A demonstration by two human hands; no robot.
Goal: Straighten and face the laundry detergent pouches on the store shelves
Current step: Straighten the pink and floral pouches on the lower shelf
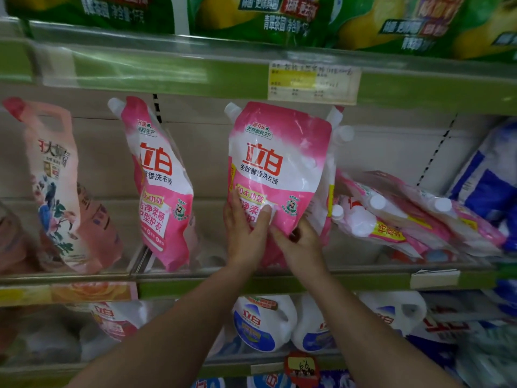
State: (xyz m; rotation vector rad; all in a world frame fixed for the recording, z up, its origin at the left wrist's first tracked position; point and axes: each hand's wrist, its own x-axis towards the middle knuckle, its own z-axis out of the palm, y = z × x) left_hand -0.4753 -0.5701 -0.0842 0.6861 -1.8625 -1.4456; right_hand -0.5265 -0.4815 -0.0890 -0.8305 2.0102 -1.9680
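Note:
A pink and white detergent pouch [279, 163] stands upright on the middle shelf, label facing me. My left hand [246, 233] presses flat on its lower front, fingers straight. My right hand [300, 242] grips its lower right corner, fingers curled behind the edge. More pouches stand right behind it, only their white caps [340, 127] showing. Another pink pouch [161, 186] stands turned and leaning at the left. Several pink pouches [414, 217] lie flat in a pile at the right.
A peach floral detergent pouch [56, 186] leans at the far left. Blue and white bags [492, 175] stand at the far right. Green pouches [251, 15] fill the shelf above. White detergent jugs [265, 320] sit on the shelf below. A clear rail [363, 268] runs along the shelf front.

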